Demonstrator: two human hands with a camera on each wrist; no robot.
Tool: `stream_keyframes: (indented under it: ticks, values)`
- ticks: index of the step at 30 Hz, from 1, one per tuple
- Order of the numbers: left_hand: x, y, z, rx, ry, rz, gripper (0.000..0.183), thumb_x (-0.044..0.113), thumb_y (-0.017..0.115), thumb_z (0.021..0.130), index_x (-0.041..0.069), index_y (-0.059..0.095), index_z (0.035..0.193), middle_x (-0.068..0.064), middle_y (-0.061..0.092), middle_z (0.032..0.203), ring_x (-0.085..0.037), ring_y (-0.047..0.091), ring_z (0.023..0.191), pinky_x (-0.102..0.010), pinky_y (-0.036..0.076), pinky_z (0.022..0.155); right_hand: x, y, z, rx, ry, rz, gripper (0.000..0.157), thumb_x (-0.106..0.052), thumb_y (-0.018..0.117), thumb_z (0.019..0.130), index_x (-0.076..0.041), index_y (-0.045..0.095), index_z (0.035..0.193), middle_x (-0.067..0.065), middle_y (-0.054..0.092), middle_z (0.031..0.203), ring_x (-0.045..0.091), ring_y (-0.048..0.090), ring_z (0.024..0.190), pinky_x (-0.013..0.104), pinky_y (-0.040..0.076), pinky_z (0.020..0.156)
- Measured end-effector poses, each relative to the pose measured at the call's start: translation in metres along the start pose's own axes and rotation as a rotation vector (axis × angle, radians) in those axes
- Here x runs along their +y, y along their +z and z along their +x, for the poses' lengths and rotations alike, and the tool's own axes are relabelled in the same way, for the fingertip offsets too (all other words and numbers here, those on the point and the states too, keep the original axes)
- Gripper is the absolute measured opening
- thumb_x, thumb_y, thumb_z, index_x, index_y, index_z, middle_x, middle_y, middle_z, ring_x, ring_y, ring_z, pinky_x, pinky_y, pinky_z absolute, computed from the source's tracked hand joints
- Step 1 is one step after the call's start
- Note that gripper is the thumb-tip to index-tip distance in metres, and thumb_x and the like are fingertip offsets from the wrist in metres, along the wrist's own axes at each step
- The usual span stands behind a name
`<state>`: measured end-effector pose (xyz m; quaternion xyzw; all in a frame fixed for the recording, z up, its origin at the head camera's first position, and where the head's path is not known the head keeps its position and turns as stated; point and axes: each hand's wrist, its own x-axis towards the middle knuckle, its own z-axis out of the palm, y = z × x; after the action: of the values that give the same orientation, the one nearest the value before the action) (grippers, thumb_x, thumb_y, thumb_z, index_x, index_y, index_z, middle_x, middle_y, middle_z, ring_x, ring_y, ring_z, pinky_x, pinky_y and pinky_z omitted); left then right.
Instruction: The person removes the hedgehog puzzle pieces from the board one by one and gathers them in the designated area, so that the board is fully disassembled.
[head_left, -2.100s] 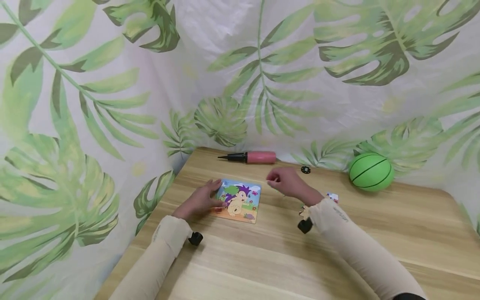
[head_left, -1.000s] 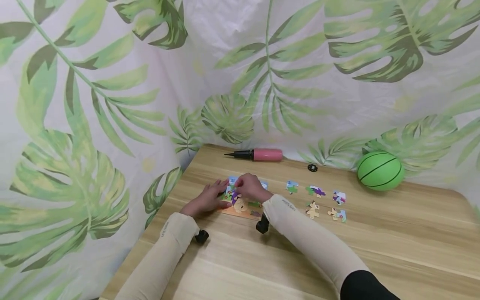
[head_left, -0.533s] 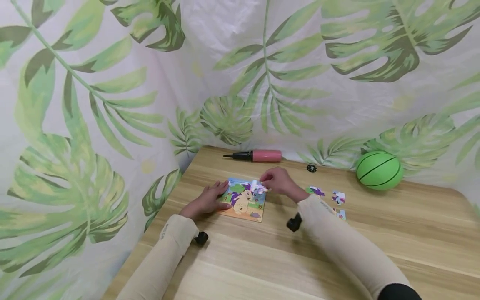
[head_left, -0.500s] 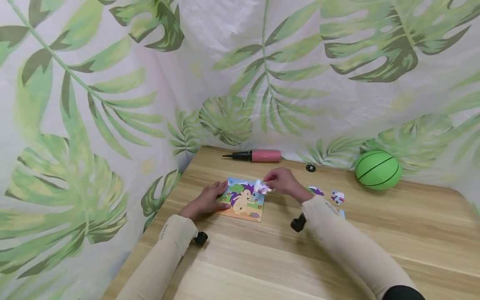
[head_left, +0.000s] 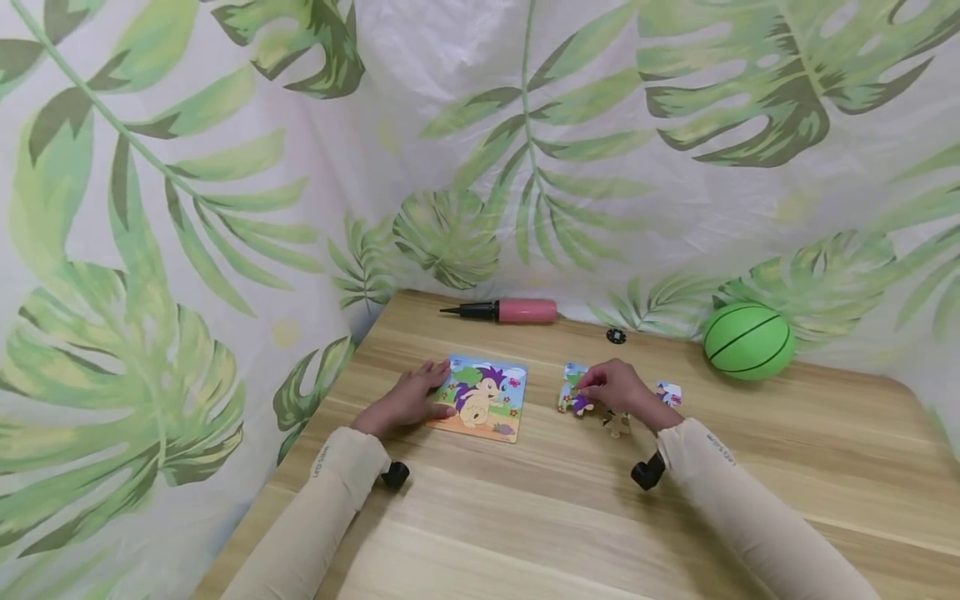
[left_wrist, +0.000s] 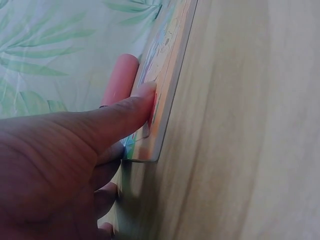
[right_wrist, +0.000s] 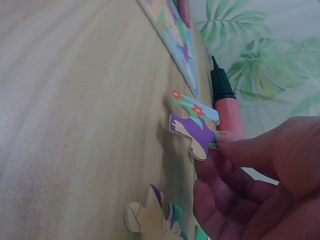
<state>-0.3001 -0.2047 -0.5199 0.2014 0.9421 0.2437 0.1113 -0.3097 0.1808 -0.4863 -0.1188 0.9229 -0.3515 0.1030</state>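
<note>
The puzzle board (head_left: 480,400), printed with a purple-spiked hedgehog, lies on the wooden table. At its left edge rests my left hand (head_left: 408,398), the thumb (left_wrist: 135,107) pressing on the picture and the other fingers along the side. To the right of the board, my right hand (head_left: 618,390) pinches a jigsaw piece (right_wrist: 200,131) with red flowers and purple spikes between thumb and fingers, low over the table. Just behind it is a blue and green piece (head_left: 572,369). A beige piece (right_wrist: 150,217) lies nearer the right wrist camera, partly under the hand in the head view.
Another jigsaw piece (head_left: 670,392) shows beyond my right wrist. A pink and black hand pump (head_left: 525,311) lies along the back edge, with a round black disc (head_left: 616,336) to its right. A green ball (head_left: 748,342) stands at the back right, against the leaf-patterned curtain (head_left: 585,225).
My right hand has carried the jigsaw piece from over the board's upper right corner rightward, down beside the blue and green piece. My left hand has stayed at the board's left edge.
</note>
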Motion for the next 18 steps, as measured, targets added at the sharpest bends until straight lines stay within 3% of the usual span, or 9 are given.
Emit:
stream_keyframes:
  ticks: [3,10,13,18]
  values:
    - [-0.001,0.000,0.000,0.002,0.004,0.000,0.086,0.037,0.071,0.093,0.000,0.027,0.156,-0.014,0.020,0.167,-0.042,0.010,0.156,-0.070,0.006,0.121,-0.004,0.001,-0.001,0.019,-0.022,-0.062,0.012,-0.011,0.068,0.094,-0.005,0.078,0.096,0.009,0.077,0.090,0.013,0.066,0.076,0.026,0.051,0.066]
    - [-0.001,0.000,0.001,0.013,-0.009,-0.028,0.080,0.037,0.069,0.094,0.003,0.030,0.156,-0.011,0.023,0.167,-0.041,0.012,0.156,-0.067,0.009,0.123,-0.023,-0.009,-0.008,0.166,-0.079,-0.153,0.021,-0.019,0.063,0.098,-0.006,0.077,0.106,0.010,0.077,0.100,0.022,0.070,0.086,0.037,0.056,0.074]
    - [0.004,0.000,0.001,0.068,-0.006,-0.063,0.076,0.033,0.068,0.095,0.003,0.033,0.155,-0.011,0.025,0.166,-0.040,0.012,0.156,-0.061,0.012,0.125,-0.036,-0.007,-0.006,0.161,-0.136,-0.138,0.018,-0.017,0.064,0.097,-0.006,0.077,0.104,0.010,0.077,0.098,0.021,0.071,0.085,0.036,0.057,0.074]
    - [0.021,0.003,0.004,0.136,0.098,-0.055,0.072,0.028,0.067,0.096,-0.002,0.035,0.153,-0.016,0.027,0.165,-0.042,0.015,0.155,-0.058,0.018,0.125,-0.060,0.014,0.002,0.095,-0.185,-0.114,0.015,-0.014,0.065,0.095,-0.007,0.076,0.103,0.009,0.077,0.098,0.019,0.070,0.085,0.034,0.059,0.077]
